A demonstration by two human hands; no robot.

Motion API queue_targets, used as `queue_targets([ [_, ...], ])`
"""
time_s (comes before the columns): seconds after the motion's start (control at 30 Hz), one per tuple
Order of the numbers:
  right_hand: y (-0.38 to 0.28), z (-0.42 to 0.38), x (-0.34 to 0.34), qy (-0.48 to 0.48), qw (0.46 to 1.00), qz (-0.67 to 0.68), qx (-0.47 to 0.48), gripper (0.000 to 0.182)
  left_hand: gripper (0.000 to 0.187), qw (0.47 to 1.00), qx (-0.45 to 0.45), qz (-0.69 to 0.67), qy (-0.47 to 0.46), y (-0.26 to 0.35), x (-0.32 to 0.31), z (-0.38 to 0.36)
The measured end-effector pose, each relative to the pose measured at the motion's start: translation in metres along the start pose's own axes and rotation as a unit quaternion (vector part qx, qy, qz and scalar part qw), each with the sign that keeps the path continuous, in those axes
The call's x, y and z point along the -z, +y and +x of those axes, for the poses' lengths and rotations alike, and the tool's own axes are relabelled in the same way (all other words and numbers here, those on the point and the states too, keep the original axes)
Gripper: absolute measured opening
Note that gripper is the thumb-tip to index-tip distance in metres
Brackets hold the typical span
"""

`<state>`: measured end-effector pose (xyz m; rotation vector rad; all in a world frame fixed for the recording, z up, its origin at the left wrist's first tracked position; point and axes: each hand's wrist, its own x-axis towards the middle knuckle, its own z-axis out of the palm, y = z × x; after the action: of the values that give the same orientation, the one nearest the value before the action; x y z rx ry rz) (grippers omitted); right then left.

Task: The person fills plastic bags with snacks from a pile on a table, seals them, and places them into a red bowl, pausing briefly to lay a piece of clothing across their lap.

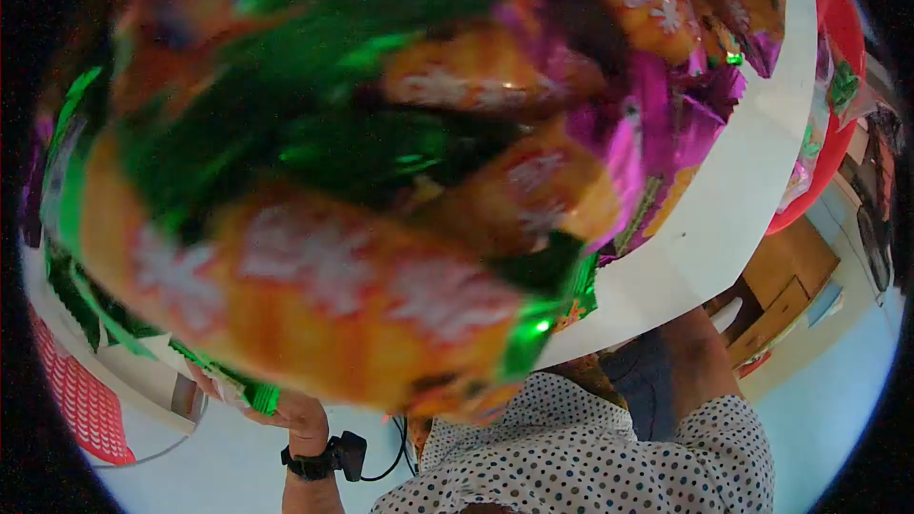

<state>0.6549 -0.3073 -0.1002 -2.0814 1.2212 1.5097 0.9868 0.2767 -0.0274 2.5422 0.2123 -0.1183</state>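
A big bunch of shiny snack packets (324,266), orange, green and purple with white lettering, fills the view close to the camera, and its near side is blurred. At the lower left, my left hand (286,412) has its fingers against a green-edged packet (252,392) at the underside of the bunch. The fingers look closed on it, though the packets partly cover them. A dark band with a black device (333,457) is on that wrist. My right forearm (700,362) reaches up behind the white table edge, which hides the hand.
A white tabletop (685,247) lies behind the packets. To the right are a red basin (838,133) with packets in it and a cardboard box (790,276). A red-and-white patterned item (81,390) is at the lower left.
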Motion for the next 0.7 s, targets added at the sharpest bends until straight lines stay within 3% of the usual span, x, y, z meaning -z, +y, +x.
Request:
queue_targets([
  [0.07,-0.030,0.006,0.001,-0.007,1.000,0.003,-0.002,0.049,0.060,0.997,0.072,-0.025,0.007,0.029,-0.008,0.051],
  [0.17,-0.069,0.023,0.006,-0.016,1.000,0.011,-0.007,0.046,0.063,0.998,0.043,-0.020,-0.038,0.061,-0.021,0.119],
  [0.23,-0.099,0.034,0.015,-0.018,1.000,0.018,-0.015,0.045,0.058,0.993,0.113,-0.033,0.006,0.062,-0.039,0.161],
  [0.27,-0.111,0.041,0.024,-0.016,0.999,0.026,-0.016,0.044,0.055,0.999,0.017,-0.029,-0.019,0.072,-0.047,0.179],
  [0.37,-0.115,0.024,0.074,0.014,0.999,0.043,-0.020,0.043,0.053,0.997,-0.067,-0.027,-0.032,0.091,-0.068,0.234],
  [0.4,-0.079,0.008,0.087,0.022,0.998,0.057,-0.015,0.042,0.050,0.995,-0.079,-0.049,-0.030,0.121,-0.054,0.195],
  [0.5,-0.043,-0.042,0.167,0.082,0.991,0.108,-0.016,0.041,0.047,0.999,-0.016,-0.036,-0.035,0.141,-0.078,0.196],
  [0.57,-0.037,-0.066,0.219,0.121,0.981,0.152,-0.012,0.041,0.061,0.998,-0.009,-0.052,-0.040,0.153,-0.087,0.203],
  [0.63,-0.061,-0.092,0.265,0.140,0.965,0.222,-0.021,0.040,0.070,0.997,-0.010,-0.063,-0.050,0.154,-0.089,0.202],
  [0.7,-0.140,-0.108,0.326,0.122,0.929,0.337,-0.094,0.045,0.072,0.996,-0.029,-0.059,-0.057,0.170,-0.094,0.213],
])
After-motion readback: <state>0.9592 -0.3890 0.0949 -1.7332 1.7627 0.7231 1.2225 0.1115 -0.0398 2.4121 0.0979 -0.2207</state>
